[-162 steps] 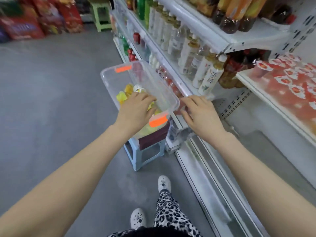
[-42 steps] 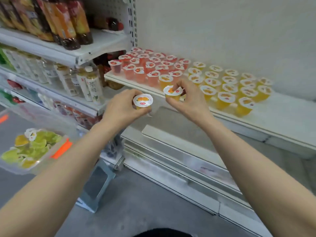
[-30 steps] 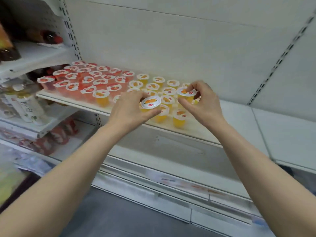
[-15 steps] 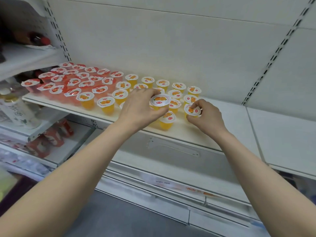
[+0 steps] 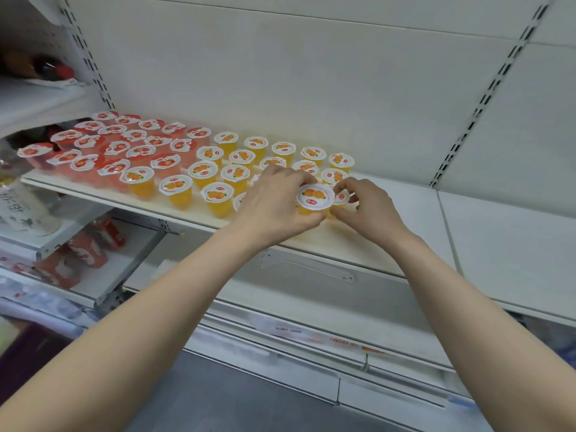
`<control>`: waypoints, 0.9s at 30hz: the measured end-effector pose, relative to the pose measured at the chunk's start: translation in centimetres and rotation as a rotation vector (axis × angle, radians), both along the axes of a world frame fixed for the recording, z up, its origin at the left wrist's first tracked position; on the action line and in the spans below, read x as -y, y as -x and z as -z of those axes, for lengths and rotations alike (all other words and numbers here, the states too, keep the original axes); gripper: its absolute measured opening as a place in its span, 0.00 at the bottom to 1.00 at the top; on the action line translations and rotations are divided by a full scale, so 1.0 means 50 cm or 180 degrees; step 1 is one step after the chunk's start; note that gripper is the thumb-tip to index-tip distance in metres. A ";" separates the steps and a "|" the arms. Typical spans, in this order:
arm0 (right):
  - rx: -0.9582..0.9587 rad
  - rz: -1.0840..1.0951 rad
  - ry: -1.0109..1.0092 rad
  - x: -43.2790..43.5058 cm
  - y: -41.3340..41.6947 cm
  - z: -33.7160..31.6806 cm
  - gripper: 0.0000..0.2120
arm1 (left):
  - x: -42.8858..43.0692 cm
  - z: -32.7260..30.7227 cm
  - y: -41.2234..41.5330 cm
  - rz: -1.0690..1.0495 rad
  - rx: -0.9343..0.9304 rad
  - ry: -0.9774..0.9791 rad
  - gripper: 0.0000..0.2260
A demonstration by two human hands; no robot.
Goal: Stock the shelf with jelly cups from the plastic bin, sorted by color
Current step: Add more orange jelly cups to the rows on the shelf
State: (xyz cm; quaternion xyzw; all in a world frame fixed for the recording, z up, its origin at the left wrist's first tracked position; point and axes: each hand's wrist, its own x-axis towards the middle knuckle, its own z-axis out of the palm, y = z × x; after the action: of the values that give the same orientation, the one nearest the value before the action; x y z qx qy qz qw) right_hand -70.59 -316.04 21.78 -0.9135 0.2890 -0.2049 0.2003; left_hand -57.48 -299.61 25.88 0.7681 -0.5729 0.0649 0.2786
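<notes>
Sitting within left grip (image 5: 278, 201), jelly cup (image 5: 314, 197), perhaps lifted.

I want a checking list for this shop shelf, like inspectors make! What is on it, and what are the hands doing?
Surface: white shelf, bare at its right end.
Job's things: red jelly cups grouped at the left, orange jelly cups beside them to the right, all upright with lids on.
Clutter: nothing seen.
Hands: left hand grips an orange jelly cup just above the shelf; right hand pinches a second orange jelly cup, mostly hidden.
Cables: nothing seen.
Surroundings: white back panel, a bottle and red packets on the shelves to the left, grey floor.
</notes>
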 end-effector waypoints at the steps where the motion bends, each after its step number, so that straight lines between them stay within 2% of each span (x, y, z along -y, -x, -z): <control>1: -0.0002 -0.0080 0.0068 0.006 0.007 -0.001 0.13 | 0.004 0.002 0.008 0.0021 0.0042 -0.0026 0.23; 8: -0.0203 -0.0454 0.0513 0.044 0.030 -0.002 0.13 | 0.043 0.022 0.032 -0.0024 0.0531 -0.0157 0.25; 16: -0.0135 -0.0471 0.0678 0.045 0.035 -0.015 0.14 | 0.047 0.079 0.042 -0.0182 0.0558 -0.0503 0.28; 27: -0.0242 -0.0424 0.1150 0.024 0.022 -0.039 0.17 | 0.022 0.073 0.039 -0.0192 0.0669 -0.0419 0.31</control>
State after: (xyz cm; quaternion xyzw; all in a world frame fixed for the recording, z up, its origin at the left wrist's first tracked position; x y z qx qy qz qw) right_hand -71.69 -317.23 23.71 -0.9587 0.1938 -0.2051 0.0351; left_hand -59.42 -300.71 22.20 0.7906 -0.5786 0.1157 0.1639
